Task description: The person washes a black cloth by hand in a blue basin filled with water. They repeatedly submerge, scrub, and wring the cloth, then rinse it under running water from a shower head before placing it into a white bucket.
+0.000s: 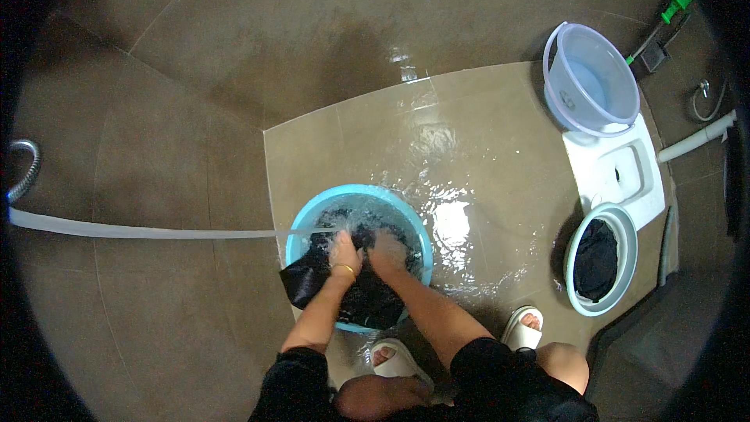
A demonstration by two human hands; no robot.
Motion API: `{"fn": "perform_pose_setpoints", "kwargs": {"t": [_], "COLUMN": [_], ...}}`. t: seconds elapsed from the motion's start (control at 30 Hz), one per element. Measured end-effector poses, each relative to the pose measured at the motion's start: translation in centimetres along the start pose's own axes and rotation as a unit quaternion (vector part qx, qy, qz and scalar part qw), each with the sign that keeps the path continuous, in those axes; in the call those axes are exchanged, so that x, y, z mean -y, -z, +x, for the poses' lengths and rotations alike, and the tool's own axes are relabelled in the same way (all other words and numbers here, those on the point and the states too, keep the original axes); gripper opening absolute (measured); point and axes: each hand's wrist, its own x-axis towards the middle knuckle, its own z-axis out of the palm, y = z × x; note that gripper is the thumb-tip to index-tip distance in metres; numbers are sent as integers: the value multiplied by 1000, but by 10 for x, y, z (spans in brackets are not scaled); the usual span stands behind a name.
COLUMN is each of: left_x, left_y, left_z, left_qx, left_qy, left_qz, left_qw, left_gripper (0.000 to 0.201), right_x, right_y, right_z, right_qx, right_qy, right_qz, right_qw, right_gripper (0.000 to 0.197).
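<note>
**Dark cloth (379,301) sits in water as bare hands reach into a blue tub (357,189)**

A person leans over the round tub on a wet tiled floor (492,133), both forearms reaching down inside its rim. The left hand (344,254), a gold-coloured bangle (344,268) at its wrist, dips among the splashes on top of the cloth. The right hand (388,252) is just beside it, blurred by the water. Whether the fingers of either hand grip the cloth or merely press on it cannot be told. The cloth fills much of the tub, and a shiny fold hangs over the rim at left. A long pale band (156,231), either a jet of water or a hose, runs in from the left to the splashing water near the left hand. White slippers (522,334) are on the person's feet. At right, a lavender bucket (557,99) and a pale blue basin (630,246) holding a dark bundle (595,262) stand at opposite ends of a white squat toilet (647,158). A green-headed brush (677,0) leans in the upper right.
</note>
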Motion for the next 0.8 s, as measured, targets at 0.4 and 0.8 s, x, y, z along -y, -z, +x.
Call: {"fn": "perform_pose_setpoints", "kwargs": {"t": [0.4,0.8], "left_x": [-65,-116], "left_y": [7,59], "left_z": [-23,-58], "left_qx": [-74,-164], "left_qy": [-13,-127], "left_qz": [-164,-307], "left_qw": [984,929], "left_gripper": [36,38], "right_x": [-33,-50], "right_y": [-1,-69], "right_z": [23,24], "right_qx": [6,5], "right_qy": [-161,-28], "right_qz": [884,760], "right_qw": [438,649], "right_gripper": [29,40]}}
